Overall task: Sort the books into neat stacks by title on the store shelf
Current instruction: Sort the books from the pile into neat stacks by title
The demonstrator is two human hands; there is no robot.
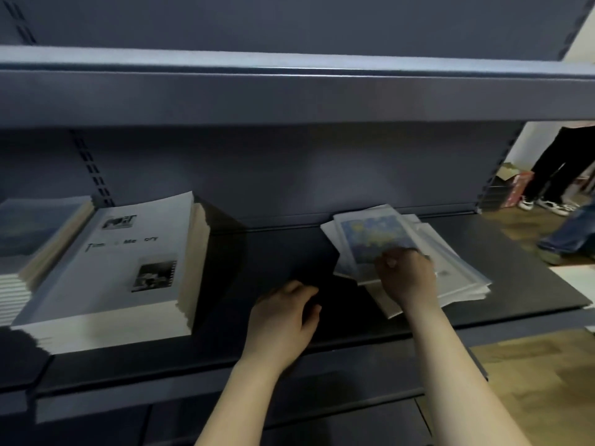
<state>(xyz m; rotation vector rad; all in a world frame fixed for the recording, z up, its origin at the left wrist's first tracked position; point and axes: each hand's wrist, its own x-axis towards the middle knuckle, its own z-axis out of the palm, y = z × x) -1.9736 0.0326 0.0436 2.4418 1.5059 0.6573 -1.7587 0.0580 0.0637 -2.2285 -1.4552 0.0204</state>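
Here, on the dark shelf [502,284], the right hand [405,278] rests on a loose, fanned pile of books [460,275] at the right, its fingers curled and pinching the near edge of the top blue-and-yellow book [373,239]. Just to its left, the left hand [283,320] grips a black book [306,265], fingers wrapped round its near corner. A squared white stack [128,262] sits well apart at the left, beside a blue-covered stack [32,226].

On the dark grey shelf [515,278]: a tall squared stack of white books [128,262] at nine o'clock, a blue-topped stack [32,226] touching its left side, a dark book [315,268] at centre, a loose pile [457,272] at three o'clock.
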